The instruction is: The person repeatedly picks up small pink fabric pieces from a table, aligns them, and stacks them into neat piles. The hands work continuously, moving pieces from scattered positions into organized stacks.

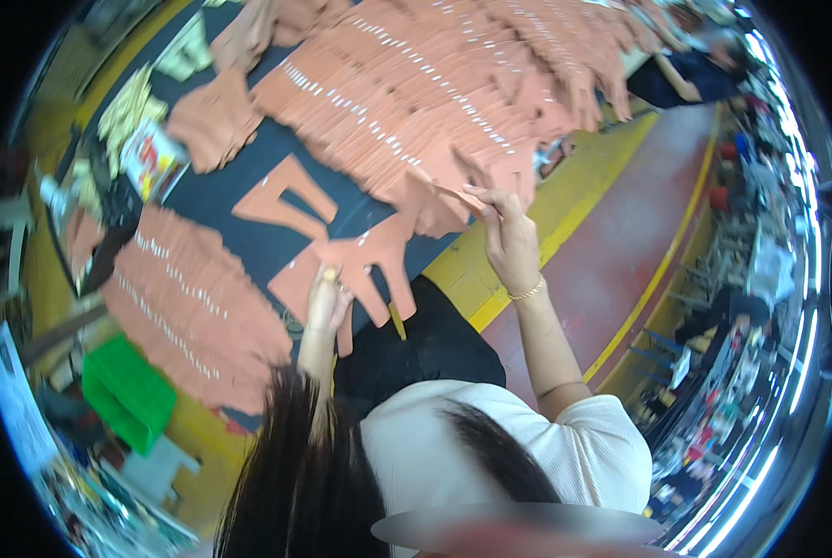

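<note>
My left hand (326,296) is closed on salmon-coloured cut fabric pieces (356,260), its thumb on top; their leg-like strips hang over the table's near edge. Farther right, my right hand (511,240) pinches the edge of another salmon fabric piece (435,205) at the near end of a large spread (388,93) of overlapping pieces. Rows of small white labels run across that spread. One loose fabric piece (281,200) with a slot cut in it lies flat just beyond my left hand. How many layers either hand grips is hard to tell.
A second overlapping row of salmon pieces (193,307) covers the left of the dark table (211,200). Pale yellow cloth scraps (130,112) and a printed packet (153,160) lie at the far left. A green crate (128,391) stands below. Another person (686,79) works at the far right.
</note>
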`<action>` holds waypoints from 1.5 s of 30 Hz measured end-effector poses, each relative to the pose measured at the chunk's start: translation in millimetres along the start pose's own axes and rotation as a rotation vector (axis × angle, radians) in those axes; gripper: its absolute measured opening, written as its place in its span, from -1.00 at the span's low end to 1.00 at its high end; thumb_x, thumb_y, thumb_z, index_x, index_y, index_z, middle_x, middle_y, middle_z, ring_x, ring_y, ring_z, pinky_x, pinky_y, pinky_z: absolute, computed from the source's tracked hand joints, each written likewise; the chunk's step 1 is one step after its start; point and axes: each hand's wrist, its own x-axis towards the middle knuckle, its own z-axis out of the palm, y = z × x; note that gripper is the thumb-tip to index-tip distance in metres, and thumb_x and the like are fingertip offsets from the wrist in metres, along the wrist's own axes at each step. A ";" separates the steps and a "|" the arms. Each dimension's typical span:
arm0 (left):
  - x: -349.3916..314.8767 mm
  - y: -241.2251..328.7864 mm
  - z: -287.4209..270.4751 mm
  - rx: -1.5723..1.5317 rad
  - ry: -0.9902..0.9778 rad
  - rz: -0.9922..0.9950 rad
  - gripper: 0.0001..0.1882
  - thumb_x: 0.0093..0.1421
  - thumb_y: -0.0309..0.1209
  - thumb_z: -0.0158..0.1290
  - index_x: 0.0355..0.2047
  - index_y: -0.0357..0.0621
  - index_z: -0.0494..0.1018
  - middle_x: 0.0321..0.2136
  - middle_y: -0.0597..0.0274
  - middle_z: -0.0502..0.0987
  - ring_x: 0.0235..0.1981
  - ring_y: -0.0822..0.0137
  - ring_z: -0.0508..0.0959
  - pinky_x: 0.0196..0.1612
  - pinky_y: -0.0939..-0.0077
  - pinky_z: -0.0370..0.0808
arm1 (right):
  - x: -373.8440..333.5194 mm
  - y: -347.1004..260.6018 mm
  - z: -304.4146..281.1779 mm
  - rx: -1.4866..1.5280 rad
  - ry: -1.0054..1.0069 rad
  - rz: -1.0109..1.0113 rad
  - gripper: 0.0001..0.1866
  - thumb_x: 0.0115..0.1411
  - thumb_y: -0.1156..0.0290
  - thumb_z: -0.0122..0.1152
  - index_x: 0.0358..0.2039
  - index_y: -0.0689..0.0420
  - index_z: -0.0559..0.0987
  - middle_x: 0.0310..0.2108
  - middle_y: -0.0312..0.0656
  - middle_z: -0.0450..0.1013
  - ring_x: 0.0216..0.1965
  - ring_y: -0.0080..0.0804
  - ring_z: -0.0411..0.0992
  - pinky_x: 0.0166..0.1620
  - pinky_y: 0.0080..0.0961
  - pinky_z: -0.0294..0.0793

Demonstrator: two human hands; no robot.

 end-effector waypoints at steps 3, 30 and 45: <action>20.9 -16.4 -15.9 0.034 0.074 0.078 -0.64 0.36 -0.46 -0.19 0.16 -0.12 0.22 -0.01 0.14 0.44 -0.01 0.19 0.52 0.03 0.19 0.53 | 15.9 0.9 -15.4 0.017 0.186 0.112 -0.91 0.33 0.58 -0.01 -0.16 0.19 0.39 -0.15 -0.11 0.58 -0.25 -0.39 0.57 -0.21 -0.53 0.51; 21.4 31.3 -16.7 0.023 -0.012 0.035 -0.31 0.35 0.17 -0.24 0.15 -0.19 0.30 0.03 0.13 0.48 0.04 0.27 0.50 0.13 0.34 0.45 | -65.2 60.8 192.7 0.748 -0.440 0.953 -0.93 0.33 0.49 0.01 -0.19 0.14 0.41 -0.41 -0.28 0.48 -0.46 -0.54 0.53 -0.40 -0.55 0.61; 22.4 37.7 -8.8 0.675 0.099 0.180 -0.71 0.26 -0.49 0.04 -0.01 -0.29 0.40 -0.15 0.17 0.55 -0.16 0.41 0.56 -0.08 0.52 0.49 | -62.3 53.9 169.1 0.505 -0.490 0.909 -0.70 0.26 0.41 0.14 -0.10 0.29 0.32 -0.39 -0.06 0.47 -0.48 -0.34 0.58 -0.45 -0.47 0.64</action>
